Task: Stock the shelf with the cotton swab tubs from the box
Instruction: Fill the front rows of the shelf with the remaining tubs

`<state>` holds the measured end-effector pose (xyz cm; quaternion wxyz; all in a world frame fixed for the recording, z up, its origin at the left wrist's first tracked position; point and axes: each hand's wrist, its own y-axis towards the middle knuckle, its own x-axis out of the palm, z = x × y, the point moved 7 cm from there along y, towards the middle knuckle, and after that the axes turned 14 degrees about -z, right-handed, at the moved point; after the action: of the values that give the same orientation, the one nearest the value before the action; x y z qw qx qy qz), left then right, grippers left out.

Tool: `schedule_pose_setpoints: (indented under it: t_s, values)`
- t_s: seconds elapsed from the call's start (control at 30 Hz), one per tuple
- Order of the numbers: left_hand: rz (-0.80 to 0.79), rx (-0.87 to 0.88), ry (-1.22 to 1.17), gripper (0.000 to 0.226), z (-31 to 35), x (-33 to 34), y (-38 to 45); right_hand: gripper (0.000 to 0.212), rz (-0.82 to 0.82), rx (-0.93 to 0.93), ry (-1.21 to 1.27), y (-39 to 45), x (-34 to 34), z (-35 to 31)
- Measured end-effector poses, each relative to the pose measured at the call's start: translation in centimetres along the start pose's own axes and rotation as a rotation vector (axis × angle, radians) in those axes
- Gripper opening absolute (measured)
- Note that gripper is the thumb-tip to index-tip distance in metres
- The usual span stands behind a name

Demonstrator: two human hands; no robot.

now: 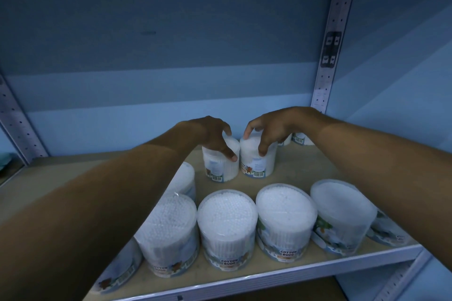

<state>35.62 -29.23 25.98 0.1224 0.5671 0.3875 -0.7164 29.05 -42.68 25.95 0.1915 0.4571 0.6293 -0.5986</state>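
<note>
Along the front edge of the shelf stood a row of clear cotton swab tubs, lids up and packed with white swabs. The leftmost front tub was partly behind the left forearm. Just beside it stood the second front tub, its label reading "COTTON BUDS". The third front tub came next, touching or nearly touching its neighbours. The fourth front tub stood toward the front right corner, partly crossed by the right forearm. More tubs showed at both ends of the row, cut off by the arms and by the picture's edge.

Behind the row, toward the left, another tub showed beside the left forearm. Farther back, near the middle of the shelf, two tubs stood upright side by side, touching or almost so. The left hand gripped the left rear tub from above, its fingers curled over the lid and its thumb down the side. The right hand gripped the right rear tub the same way, fingertips spread round the rim. Both tubs rested on the shelf board.

Near the back right corner, more tubs showed behind the right hand. A perforated metal upright rose at the back right, against a blue back panel.
</note>
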Motion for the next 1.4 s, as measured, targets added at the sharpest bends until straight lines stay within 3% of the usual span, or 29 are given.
schedule_pose_setpoints:
  t_s: [0.2,0.33,0.53,0.73,0.93,1.4]
  values:
    - [-0.126,0.040,0.051,0.087,0.3,0.0,-0.3,0.083,0.088,0.113,-0.028,-0.3,-0.6,-0.9]
    - [-0.117,0.035,0.035,0.084,0.0,0.1,0.1,0.079,0.092,0.160,-0.055,0.3,-0.2,-1.2]
    - [-0.091,-0.012,-0.100,0.091,-0.6,0.3,0.8,0.071,0.029,0.089,-0.047,0.7,-0.2,-1.2]
    - [-0.043,-0.100,-0.048,0.088,-0.8,0.5,0.2,0.072,-0.021,-0.010,-0.045,0.9,0.1,-0.8]
    - [-0.100,-0.063,-0.038,0.101,-1.1,0.6,0.8,0.079,0.081,0.037,-0.016,0.3,-1.0,-0.5]
    - [-0.090,-0.101,-0.080,0.089,-0.8,0.7,-0.3,0.071,0.036,0.033,-0.039,0.7,-0.1,-1.2]
